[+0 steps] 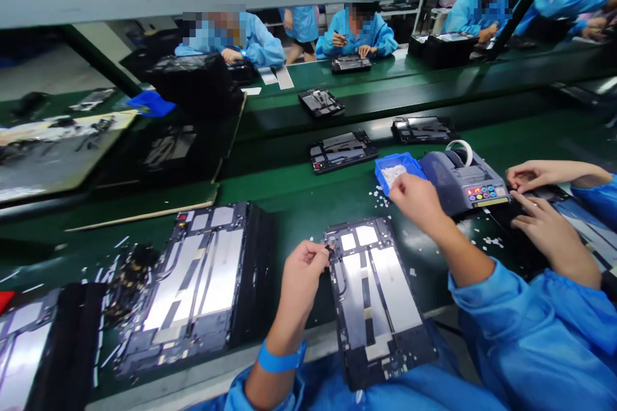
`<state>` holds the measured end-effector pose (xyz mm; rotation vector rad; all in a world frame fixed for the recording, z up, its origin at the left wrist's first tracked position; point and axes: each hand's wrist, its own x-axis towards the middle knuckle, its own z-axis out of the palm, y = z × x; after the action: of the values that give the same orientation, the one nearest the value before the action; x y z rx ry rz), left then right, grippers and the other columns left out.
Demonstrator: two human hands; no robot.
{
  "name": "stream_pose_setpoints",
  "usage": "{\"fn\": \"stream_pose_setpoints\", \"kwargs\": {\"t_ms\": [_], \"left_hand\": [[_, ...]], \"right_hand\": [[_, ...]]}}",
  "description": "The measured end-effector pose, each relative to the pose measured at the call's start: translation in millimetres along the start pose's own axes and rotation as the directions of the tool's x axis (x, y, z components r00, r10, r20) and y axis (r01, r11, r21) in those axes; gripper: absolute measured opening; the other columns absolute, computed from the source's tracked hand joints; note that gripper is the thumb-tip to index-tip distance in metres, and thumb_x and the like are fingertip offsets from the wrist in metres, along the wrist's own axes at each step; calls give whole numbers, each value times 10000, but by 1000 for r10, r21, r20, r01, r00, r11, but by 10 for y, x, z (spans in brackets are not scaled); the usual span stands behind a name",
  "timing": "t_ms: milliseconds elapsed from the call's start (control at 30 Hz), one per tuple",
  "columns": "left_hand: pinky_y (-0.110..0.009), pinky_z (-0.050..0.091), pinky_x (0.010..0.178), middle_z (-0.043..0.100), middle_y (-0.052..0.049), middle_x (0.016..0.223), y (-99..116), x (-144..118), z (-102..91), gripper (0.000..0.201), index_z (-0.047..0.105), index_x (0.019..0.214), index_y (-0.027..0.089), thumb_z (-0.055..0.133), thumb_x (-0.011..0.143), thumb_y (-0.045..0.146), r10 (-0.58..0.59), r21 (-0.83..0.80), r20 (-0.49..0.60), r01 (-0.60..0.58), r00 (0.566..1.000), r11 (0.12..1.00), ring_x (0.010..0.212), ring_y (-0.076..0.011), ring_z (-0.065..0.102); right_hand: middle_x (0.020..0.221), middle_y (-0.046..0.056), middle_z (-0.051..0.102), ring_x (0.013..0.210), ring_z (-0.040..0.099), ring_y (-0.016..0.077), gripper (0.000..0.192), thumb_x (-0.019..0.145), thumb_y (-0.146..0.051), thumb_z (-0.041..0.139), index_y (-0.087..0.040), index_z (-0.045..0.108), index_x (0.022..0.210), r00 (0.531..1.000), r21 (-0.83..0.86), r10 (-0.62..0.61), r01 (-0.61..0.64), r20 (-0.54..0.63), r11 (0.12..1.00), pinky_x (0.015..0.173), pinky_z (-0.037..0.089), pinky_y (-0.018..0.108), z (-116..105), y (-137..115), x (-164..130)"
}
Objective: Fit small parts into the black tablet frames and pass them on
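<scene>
Fingers of the left hand (pixel 303 264) pinch a small dark piece (pixel 330 248) at the edge of the tablet (pixel 354 298), insides bare, seemingly unfinished. The right hand (pixel 418 202), just by a blue tray (pixel 403 160), pinches too; on what, I can't tell.

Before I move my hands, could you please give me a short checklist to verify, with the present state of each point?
1. Left hand pinching the small dark piece at the tablet's upper left edge: ok.
2. Right hand at the blue box: ok.
3. Anything held in the right hand: cannot tell; the view hides it.
4. White bits only inside the box: not ok; some lie on the table.
5. Tape machine display lit: ok.
</scene>
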<state>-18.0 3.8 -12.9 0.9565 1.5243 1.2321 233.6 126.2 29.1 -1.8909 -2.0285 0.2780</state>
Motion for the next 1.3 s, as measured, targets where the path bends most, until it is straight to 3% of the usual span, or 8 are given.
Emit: {"fn": "stream_pose_setpoints", "kwargs": {"t_ms": [67, 133, 300, 467, 833, 1100, 1200, 1300], "left_hand": [[-243, 447, 599, 683, -3, 683, 41, -23, -20, 122, 679, 762, 188, 689, 772, 309, 30, 35, 12, -30, 999, 999, 618, -143, 580], [-266, 482, 644, 738, -41, 804, 86, -49, -65, 172, 711, 835, 186, 648, 833, 346, 90, 117, 18, -91, 996, 989, 683, -164, 625], [-323, 532, 760, 756, -62, 924, 100, -8, -223, 217, 739, 951, 211, 584, 923, 360, 321, 459, -59, -260, 945, 850, 831, -218, 686], [-384, 522, 945, 768, -85, 1068, 0, 53, -271, 247, 743, 1084, 223, 523, 973, 237, 501, 656, 199, -494, 843, 570, 1031, -252, 695], [-388, 492, 836, 751, -106, 1089, -99, 25, -243, 348, 695, 1282, 195, 473, 1017, 156, 549, 763, 413, -605, 726, 226, 941, -259, 654], [-378, 410, 626, 711, -129, 1057, 46, -81, -127, 396, 698, 1308, 262, 535, 963, 155, 407, 875, 463, -480, 787, -66, 800, -275, 597], [-377, 441, 656, 704, -120, 1010, 74, -33, -149, 376, 716, 1269, 241, 510, 967, 152, 366, 860, 477, -509, 799, -11, 801, -263, 602], [-379, 506, 769, 706, -98, 1028, 62, 58, -234, 412, 731, 1240, 238, 461, 956, 109, 376, 796, 460, -561, 804, 228, 876, -251, 633]], "right_hand": [[891, 145, 754, 835, 679, 257, 241, 949, -219, 518, -135, 732, 878, 993, -143, 119, -118, -4, 983, 694, 373, 296, -78, 196, 133], [903, 149, 761, 853, 688, 259, 265, 963, -215, 504, -127, 750, 918, 995, -115, 93, -89, 27, 989, 715, 394, 296, -96, 194, 106], [885, 34, 780, 804, 693, 172, 225, 962, -224, 554, -194, 771, 911, 936, 308, -281, 209, 211, 928, 706, 425, 246, 42, -463, -299], [790, 51, 776, 735, 695, 188, 273, 948, -329, 620, -197, 781, 772, 878, 206, -319, 260, 356, 943, 623, 396, 268, 295, -891, -358], [741, 73, 775, 700, 695, 209, 236, 876, -298, 632, -214, 801, 735, 876, 67, -257, 252, 409, 965, 579, 363, 276, 418, -962, -312], [853, 47, 771, 796, 689, 188, 190, 963, -252, 618, -194, 772, 870, 867, 169, -370, 331, 334, 928, 683, 424, 265, 447, -791, -386], [963, 55, 738, 907, 657, 183, 211, 1021, -201, 554, -196, 749, 1100, 812, 197, -537, 502, 228, 842, 812, 450, 268, 511, -617, -522], [1002, 64, 693, 925, 605, 193, 297, 1051, -184, 505, -229, 703, 1268, 672, 129, -715, 705, 191, 697, 851, 453, 285, 576, -499, -629]]}}
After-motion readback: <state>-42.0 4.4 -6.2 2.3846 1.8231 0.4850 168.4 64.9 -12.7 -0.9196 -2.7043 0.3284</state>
